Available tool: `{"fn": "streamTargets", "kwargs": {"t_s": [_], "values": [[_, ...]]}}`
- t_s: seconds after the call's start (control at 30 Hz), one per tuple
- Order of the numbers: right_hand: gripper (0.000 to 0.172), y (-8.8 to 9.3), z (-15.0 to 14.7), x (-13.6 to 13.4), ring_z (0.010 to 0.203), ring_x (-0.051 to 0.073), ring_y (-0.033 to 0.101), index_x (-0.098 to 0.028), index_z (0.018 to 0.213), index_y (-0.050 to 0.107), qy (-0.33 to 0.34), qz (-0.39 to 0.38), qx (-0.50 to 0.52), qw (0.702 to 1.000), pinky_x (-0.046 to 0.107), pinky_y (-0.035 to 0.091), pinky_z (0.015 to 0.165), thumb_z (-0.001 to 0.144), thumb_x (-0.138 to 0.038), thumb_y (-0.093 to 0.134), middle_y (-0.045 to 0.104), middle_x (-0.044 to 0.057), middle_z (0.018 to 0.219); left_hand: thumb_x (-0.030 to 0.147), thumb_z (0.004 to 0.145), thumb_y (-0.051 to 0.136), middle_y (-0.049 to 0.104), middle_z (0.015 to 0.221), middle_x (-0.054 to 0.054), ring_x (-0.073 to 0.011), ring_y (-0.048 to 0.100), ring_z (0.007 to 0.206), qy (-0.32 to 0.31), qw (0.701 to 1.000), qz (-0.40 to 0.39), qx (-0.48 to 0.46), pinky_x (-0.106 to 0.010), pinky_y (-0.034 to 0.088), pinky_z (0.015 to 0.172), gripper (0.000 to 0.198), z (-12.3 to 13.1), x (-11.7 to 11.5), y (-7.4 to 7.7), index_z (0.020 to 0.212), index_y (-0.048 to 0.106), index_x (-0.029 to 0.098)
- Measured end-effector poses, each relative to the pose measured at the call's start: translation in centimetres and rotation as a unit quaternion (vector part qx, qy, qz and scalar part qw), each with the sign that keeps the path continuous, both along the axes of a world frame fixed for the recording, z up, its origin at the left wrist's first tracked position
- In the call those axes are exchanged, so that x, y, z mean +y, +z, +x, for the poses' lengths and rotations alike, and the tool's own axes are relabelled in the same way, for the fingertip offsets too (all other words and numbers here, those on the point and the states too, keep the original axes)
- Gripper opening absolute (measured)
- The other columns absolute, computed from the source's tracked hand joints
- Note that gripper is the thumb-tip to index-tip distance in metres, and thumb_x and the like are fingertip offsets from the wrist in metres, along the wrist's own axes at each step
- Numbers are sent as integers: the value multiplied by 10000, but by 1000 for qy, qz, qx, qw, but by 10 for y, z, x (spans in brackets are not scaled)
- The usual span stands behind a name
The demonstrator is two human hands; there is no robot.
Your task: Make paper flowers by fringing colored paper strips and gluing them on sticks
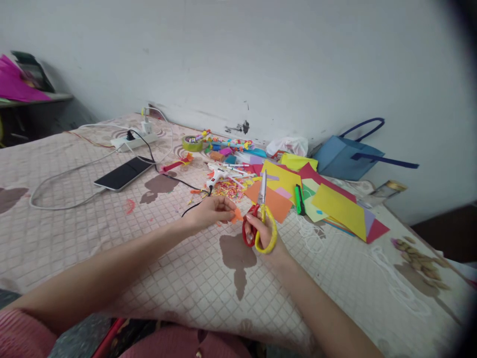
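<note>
Between the thumb and fingers of my left hand (pixel 212 211) is a small piece of orange paper (pixel 237 215). My right hand (pixel 264 232) has its fingers through the handles of a pair of scissors (pixel 263 191), one handle red and the other yellow. Their blades point up and away from me and look closed. Just beyond my hands are a white glue gun (pixel 216 175) and a heap of tiny coloured paper scraps (pixel 233 189). Sheets of orange paper (pixel 281 205) and yellow paper (pixel 274 174) lie past the scissors.
A phone (pixel 124 173) and a power strip (pixel 136 140) with trailing cables lie to the left. On the right are a green cutter (pixel 299 200), white string (pixel 309 233) and a blue bag (pixel 348 158). Green tape (pixel 192 143) stands near the wall.
</note>
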State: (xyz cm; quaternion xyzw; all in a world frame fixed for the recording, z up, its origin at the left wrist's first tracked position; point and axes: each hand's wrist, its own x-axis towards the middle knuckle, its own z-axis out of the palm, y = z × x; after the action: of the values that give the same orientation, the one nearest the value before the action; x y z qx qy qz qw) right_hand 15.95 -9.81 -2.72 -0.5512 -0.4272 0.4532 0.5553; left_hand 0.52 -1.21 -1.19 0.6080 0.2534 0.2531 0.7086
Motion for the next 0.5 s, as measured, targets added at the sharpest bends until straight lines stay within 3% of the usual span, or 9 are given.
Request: {"fn": "streamTargets", "kwargs": {"t_s": [0.17, 0.3, 0.33, 0.43, 0.5], "values": [[354, 0, 18, 3, 321, 78, 376, -202, 643, 476, -19, -25, -90, 996, 201, 319, 329, 744, -533, 549, 446, -68, 436, 257, 662, 717, 625, 671, -8, -92, 568, 594, 10, 1000, 17, 13, -213, 428, 556, 268, -1, 2, 1, 842, 570, 122], [335, 1, 43, 7, 409, 105, 439, -195, 637, 523, -61, -33, -204, 977, 209, 305, 383, 626, -477, 703, 485, -49, 484, 249, 670, 700, 623, 649, -4, -87, 556, 558, 25, 999, 35, 23, -216, 431, 541, 255, 0, 2, -1, 843, 561, 123], [313, 2, 49, 7, 465, 126, 484, -195, 653, 548, -80, -33, -266, 960, 219, 323, 420, 609, -451, 723, 525, -30, 526, 247, 671, 697, 623, 645, -3, -86, 555, 554, 27, 999, 39, 20, -216, 433, 541, 247, 0, 1, -2, 836, 561, 123], [284, 0, 64, 9, 639, 203, 595, -205, 823, 621, -124, -53, -532, 836, 268, 380, 532, 693, -456, 645, 650, 45, 712, 243, 676, 689, 624, 641, -5, -87, 560, 561, 28, 998, 60, 8, -218, 438, 550, 219, -1, 4, 0, 816, 568, 125], [329, -2, 73, 10, 737, 234, 630, -200, 954, 621, -127, -62, -618, 774, 290, 407, 586, 743, -451, 589, 683, 82, 853, 244, 686, 677, 630, 651, -14, -91, 567, 578, 38, 996, 83, 2, -218, 439, 558, 198, -5, 13, 5, 808, 578, 124]]}}
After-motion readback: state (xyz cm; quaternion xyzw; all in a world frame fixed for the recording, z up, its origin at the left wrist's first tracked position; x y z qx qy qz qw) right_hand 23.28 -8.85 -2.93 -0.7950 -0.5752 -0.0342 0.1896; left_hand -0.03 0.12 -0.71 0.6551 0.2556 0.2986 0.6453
